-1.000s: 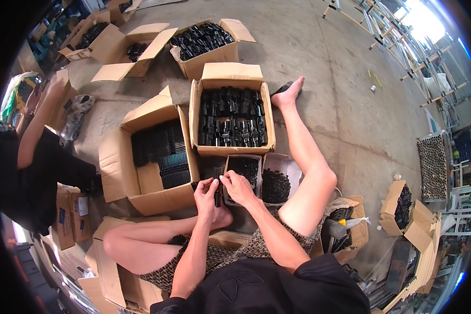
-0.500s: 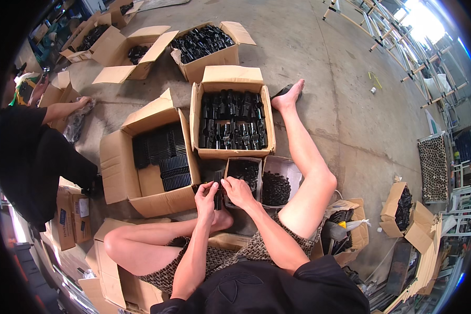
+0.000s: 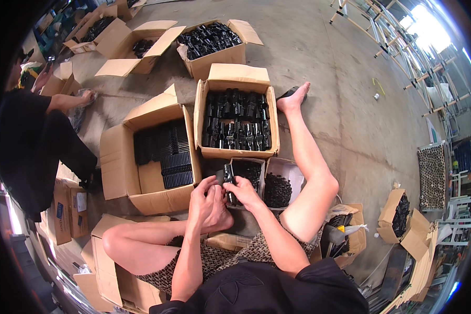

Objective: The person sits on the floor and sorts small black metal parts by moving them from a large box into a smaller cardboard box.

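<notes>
A glossy black plastic part, long and narrow with an uneven outline, stands nearly upright in my right hand. The fingers and thumb of that hand close around its lower half. Just left of it is my left hand, its fingers bent and slightly apart; I see nothing held in them. Beyond my hands, a small box and a lined tray hold small black pieces. Farther off, an open carton contains rows of glossy black parts. To its left, another open carton holds stacked ribbed black pieces.
My bare legs flank the boxes. At the far left, a person in black reaches toward a clear plastic bag. More cartons of black parts stand behind. A carton with a mallet is by my right thigh; metal frames stand far right.
My hands have parted a little. The black part has turned to show its glossy side and now sits in my right hand, while my left fingers have come off it.
</notes>
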Tool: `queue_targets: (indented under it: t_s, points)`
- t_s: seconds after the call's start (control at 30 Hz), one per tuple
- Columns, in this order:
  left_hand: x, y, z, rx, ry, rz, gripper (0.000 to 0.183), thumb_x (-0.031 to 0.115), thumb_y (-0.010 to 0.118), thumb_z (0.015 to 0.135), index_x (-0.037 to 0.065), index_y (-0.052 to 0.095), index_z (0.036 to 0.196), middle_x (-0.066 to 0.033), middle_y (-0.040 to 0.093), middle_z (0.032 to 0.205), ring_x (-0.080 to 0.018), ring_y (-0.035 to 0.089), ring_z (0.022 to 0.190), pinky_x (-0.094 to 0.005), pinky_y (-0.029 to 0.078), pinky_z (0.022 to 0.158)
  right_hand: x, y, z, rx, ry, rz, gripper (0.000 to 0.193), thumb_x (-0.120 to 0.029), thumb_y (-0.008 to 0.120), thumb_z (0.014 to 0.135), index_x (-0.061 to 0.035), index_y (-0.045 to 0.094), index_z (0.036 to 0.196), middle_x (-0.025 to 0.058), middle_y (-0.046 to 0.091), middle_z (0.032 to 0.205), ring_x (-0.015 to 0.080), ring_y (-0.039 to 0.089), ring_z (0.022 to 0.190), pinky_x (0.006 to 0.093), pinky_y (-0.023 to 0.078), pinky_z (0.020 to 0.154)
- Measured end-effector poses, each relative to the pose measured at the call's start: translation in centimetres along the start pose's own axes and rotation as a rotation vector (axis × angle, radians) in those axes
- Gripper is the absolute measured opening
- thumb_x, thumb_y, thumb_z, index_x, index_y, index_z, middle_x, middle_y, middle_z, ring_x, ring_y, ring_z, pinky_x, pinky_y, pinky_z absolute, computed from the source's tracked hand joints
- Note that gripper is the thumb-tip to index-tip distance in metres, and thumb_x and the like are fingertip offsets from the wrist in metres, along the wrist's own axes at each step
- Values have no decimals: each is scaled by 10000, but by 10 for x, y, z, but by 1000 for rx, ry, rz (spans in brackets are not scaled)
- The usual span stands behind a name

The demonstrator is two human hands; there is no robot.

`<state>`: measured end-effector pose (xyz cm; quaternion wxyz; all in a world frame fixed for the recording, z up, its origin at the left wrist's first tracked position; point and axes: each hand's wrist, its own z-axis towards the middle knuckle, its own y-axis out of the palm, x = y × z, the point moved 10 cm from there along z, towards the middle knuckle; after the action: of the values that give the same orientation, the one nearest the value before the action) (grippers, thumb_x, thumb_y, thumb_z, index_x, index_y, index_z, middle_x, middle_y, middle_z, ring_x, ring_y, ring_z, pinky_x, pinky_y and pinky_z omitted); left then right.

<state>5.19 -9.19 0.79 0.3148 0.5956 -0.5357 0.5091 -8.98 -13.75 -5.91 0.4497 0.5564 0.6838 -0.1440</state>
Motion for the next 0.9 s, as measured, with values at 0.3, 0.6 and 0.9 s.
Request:
queue_targets:
  t_s: [0.3,0.6,0.9]
  points:
    - [10,-124,34,379,80,376,255,86,637,884,-8,670,1119,-199,716,1020,-314,694,976,-391,528,874,-123,-94,80,323,-232,-340,206,-184,603,975,15,553,987,115,662,777,185,657,549,301,521,430]
    - [-145,-215,108,282,-430,815,302,120,720,831,-18,691,1098,-206,722,985,-320,705,910,-424,565,782,-223,-165,168,695,-429,-1136,438,-242,681,873,18,589,1213,246,663,1161,391,629,1112,456,491,934]
    - [-193,-208,105,143,-571,98,288,107,740,871,-38,694,1114,-108,717,902,-181,690,718,-302,603,595,-137,-129,112,535,-638,-1117,254,-153,659,851,-25,630,1069,159,657,1045,320,672,906,422,528,833]
